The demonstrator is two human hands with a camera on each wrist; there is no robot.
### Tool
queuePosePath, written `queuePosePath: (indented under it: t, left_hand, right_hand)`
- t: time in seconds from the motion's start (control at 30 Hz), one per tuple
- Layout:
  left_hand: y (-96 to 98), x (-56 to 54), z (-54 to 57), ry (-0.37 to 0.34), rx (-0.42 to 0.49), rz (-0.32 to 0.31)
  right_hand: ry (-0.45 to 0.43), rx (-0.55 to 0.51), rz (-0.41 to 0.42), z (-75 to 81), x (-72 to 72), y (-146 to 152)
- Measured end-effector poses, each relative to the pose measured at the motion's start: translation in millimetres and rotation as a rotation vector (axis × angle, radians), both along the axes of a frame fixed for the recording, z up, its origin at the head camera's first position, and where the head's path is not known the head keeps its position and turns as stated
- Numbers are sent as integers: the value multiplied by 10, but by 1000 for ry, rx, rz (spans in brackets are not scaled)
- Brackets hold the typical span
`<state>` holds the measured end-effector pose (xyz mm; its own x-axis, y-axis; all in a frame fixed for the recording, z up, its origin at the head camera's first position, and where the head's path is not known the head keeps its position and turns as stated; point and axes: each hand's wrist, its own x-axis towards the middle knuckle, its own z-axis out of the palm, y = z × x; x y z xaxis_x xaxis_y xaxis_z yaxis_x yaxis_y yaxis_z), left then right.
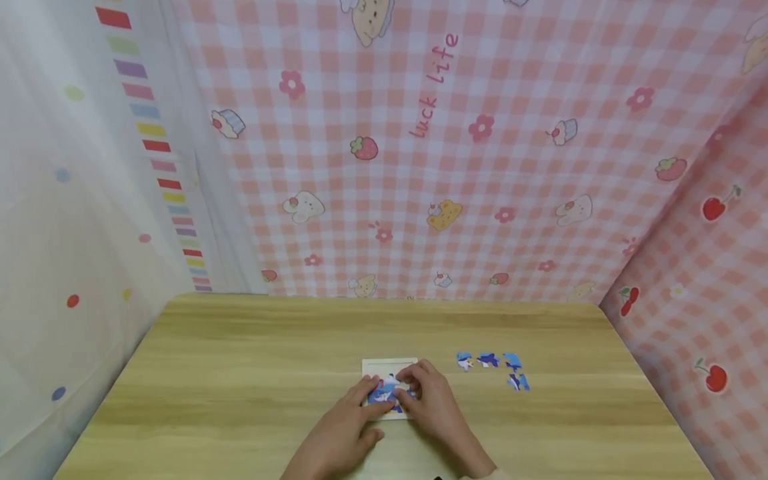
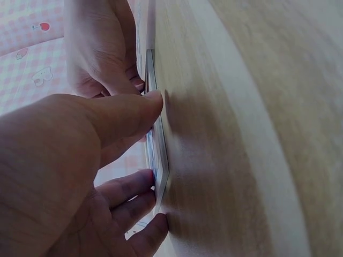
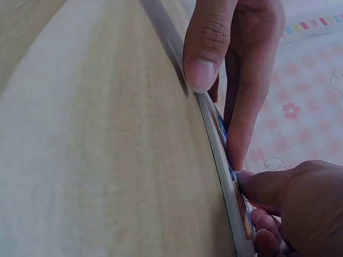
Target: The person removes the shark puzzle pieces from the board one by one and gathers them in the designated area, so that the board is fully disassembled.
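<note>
A small jigsaw puzzle [image 1: 381, 397] with a blue-and-white picture lies in a pale tray [image 1: 375, 365] near the front of the table. My left hand [image 1: 351, 420] rests over the tray's left side, its straight fingers spread and touching the puzzle and rim. In the left wrist view, its fingertips [image 2: 142, 179] lie along the tray edge. From the right, my right hand [image 1: 433, 400] reaches over the puzzle with bent fingers. Its thumb and index finger pinch a puzzle piece [image 1: 403, 385] low over the picture, mostly hidden by the fingers. The right wrist view shows that thumb [image 3: 262, 187] close against the puzzle's surface.
Several loose blue-and-white puzzle pieces [image 1: 488, 360] lie on the wooden table [image 1: 252, 353] to the right of the tray. A pink checked cloth [image 1: 396, 180] hangs behind the table, with more cloth at both sides.
</note>
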<state>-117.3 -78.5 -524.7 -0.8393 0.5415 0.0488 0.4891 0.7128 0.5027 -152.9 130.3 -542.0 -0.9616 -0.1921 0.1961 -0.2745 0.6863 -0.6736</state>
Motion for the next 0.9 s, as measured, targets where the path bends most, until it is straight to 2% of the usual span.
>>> queuePosePath:
  t: [0.2,0.4,0.6,0.9]
  left_hand:
    - [-36,11,9,-9,5,13]
    - [-11,-77,36,-22,8,20]
    - [20,-138,23,-7,15,-4]
    - [-1,-61,-7,-32,7,-13]
  right_hand:
    - [9,-11,10,2,-1,-48]
    - [26,-15,-1,66,-69,-45]
    - [24,-8,-13,108,-105,-20]
    - [-3,-52,3,56,-24,-27]
